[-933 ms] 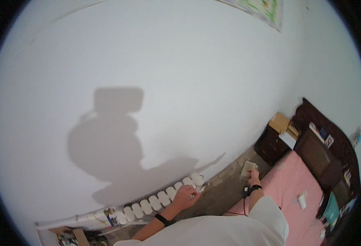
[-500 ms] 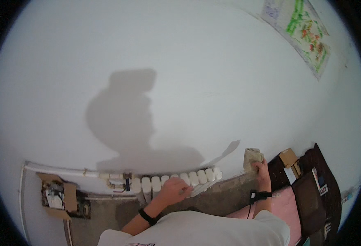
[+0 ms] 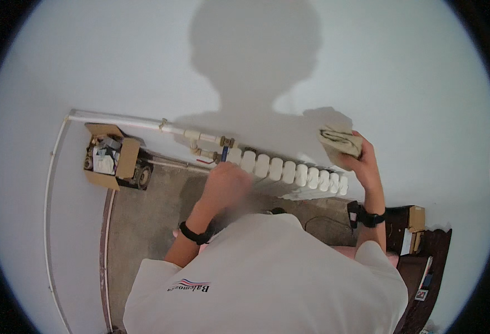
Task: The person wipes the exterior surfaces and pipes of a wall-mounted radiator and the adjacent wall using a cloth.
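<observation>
A folded beige cloth (image 3: 338, 143) is gripped in my right hand (image 3: 364, 161), thumb and fingers closed round its right edge, in front of the white wall. Below it runs a white sectioned radiator (image 3: 288, 171). My left hand (image 3: 226, 183) is at the radiator's left end, just under the valve (image 3: 224, 153) with a blue part. Motion smears its fingers, so their pose is unclear, and I cannot tell whether it touches the radiator. Each wrist wears a black band.
White pipes (image 3: 136, 123) lead left from the radiator along the wall. An open cardboard box (image 3: 127, 158) full of odds and ends stands at left, beside a round speaker-like thing (image 3: 143, 177). Dark furniture (image 3: 417, 273) with small boxes and a pink cover lies at lower right.
The view has tilted down, so the radiator and box appear higher and the wall drawing is out of sight. My right hand has risen with the cloth; my left hand is nearer the valve.
</observation>
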`<state>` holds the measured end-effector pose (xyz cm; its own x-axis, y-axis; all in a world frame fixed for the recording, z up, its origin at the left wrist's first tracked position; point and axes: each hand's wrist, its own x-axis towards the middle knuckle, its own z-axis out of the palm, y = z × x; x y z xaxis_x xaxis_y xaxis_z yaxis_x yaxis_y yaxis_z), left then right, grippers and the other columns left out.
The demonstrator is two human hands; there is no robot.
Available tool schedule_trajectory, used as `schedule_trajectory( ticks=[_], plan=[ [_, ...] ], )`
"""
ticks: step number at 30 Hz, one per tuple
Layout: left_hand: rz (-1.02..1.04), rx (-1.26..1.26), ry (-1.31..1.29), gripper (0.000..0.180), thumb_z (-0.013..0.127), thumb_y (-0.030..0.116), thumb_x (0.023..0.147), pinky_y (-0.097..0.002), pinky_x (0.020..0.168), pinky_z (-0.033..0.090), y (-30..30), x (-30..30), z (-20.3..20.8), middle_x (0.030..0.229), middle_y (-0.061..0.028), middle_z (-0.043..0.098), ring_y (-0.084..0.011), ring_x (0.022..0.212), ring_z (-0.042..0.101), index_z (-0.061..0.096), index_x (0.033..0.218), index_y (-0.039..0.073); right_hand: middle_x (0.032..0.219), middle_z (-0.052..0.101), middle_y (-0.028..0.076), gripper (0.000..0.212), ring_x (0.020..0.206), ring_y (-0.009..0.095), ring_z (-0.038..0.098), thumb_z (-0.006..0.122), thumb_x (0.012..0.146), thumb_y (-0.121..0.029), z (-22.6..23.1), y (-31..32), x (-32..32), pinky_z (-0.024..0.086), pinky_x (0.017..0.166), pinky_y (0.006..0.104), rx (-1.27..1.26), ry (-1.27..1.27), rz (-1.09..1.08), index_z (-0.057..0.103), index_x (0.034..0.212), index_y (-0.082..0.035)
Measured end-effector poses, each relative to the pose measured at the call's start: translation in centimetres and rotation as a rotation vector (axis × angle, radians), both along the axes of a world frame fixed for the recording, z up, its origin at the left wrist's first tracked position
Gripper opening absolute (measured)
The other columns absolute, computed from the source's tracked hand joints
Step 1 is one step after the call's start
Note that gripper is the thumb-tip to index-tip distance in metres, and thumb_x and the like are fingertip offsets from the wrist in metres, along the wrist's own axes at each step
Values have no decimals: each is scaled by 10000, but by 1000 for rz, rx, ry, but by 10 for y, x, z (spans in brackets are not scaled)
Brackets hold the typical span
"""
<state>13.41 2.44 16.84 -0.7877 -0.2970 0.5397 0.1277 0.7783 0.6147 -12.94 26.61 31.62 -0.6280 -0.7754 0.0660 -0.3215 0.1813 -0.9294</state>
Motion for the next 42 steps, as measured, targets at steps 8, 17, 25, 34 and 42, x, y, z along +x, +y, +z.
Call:
schedule_trajectory(
  ticks=[8, 17, 25, 34, 42],
  plan=[
    [237, 293, -28, 158, 711, 114, 896, -349, 635, 501, -5, 45, -9, 755, -122, 659, -236, 679, 625, 670, 802, -6, 1167, 641, 82, 462, 998, 145, 616, 746, 820, -79, -66, -99, 59, 516, 914, 302, -81, -153, 395, 586, 1237, 40],
    [325, 428, -118, 220, 759, 156, 834, -350, 699, 529, -32, 84, -25, 833, -134, 645, -281, 758, 653, 668, 963, 2, 1172, 641, 217, 533, 1075, 356, 647, 745, 790, -153, -115, -167, 142, 506, 932, 397, 48, 41, 579, 565, 1261, 22],
    [354, 312, -421, 527, 833, 252, 730, -434, 958, 422, -37, 99, -12, 1121, -85, 634, -280, 1053, 609, 629, 1192, 102, 1242, 609, 182, 544, 1129, 384, 599, 684, 747, -117, -134, -170, 153, 508, 979, 455, 141, 317, 703, 564, 1272, -40],
    [253, 378, -431, 682, 866, 210, 682, -445, 962, 486, -19, 76, 7, 1285, -134, 612, -366, 1177, 590, 603, 1304, 116, 1219, 605, 182, 540, 1145, 369, 586, 671, 766, -106, -140, -158, 148, 495, 995, 438, 227, 242, 789, 548, 1283, -9],
    [240, 398, -477, 460, 823, 135, 726, -388, 809, 545, 2, 61, 4, 1031, -150, 711, -343, 900, 685, 677, 1153, 45, 1197, 624, 205, 496, 1125, 375, 605, 702, 817, -188, -144, -135, 125, 496, 969, 462, 290, 150, 834, 566, 1265, -24]
  ],
)
